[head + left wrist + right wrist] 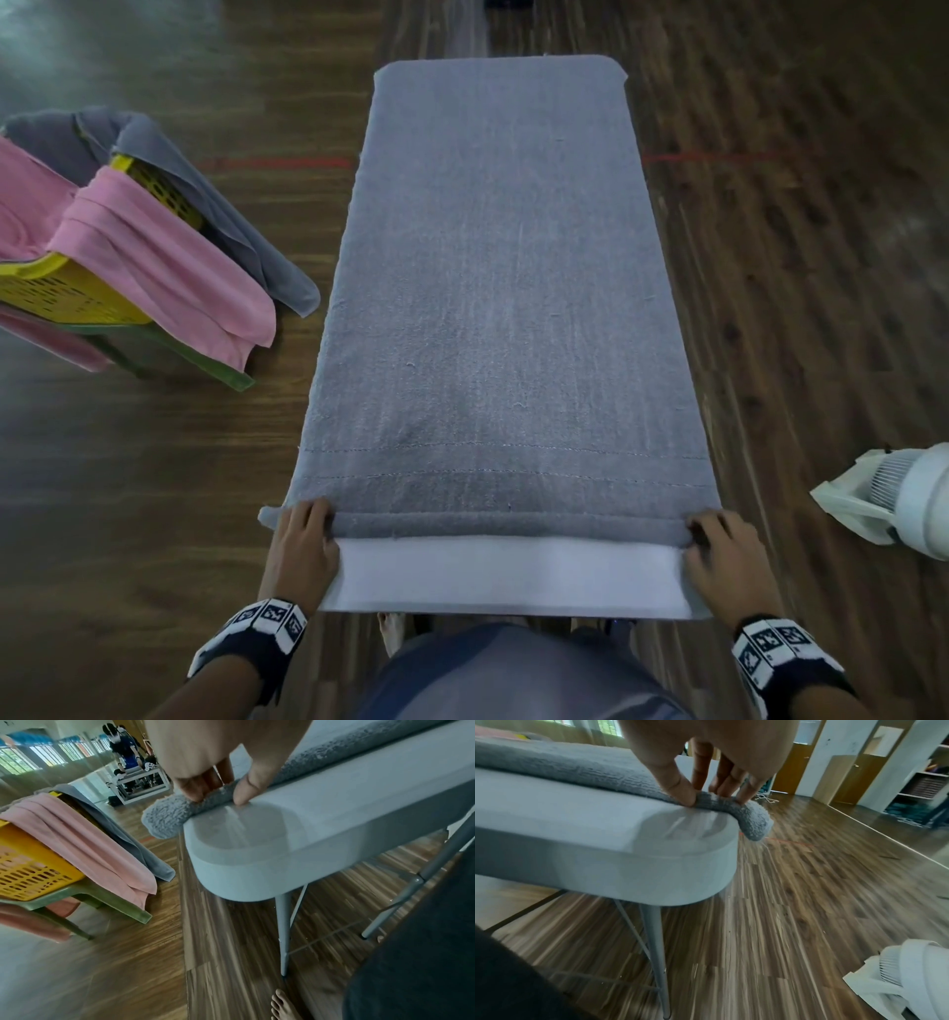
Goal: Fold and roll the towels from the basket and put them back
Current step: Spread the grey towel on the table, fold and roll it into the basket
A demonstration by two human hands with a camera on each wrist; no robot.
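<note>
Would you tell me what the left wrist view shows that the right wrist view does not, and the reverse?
Only the left wrist view shows the yellow basket draped with a pink towel, and the left hand pinching the grey towel. Only the right wrist view shows the white fan and the right hand pinching the towel's other rolled end. Both show the white table and wooden floor.

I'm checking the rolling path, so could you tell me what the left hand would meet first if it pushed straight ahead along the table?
Only the grey towel itself: the left hand already pinches its rolled near edge, and nothing else lies on the table ahead.
</note>
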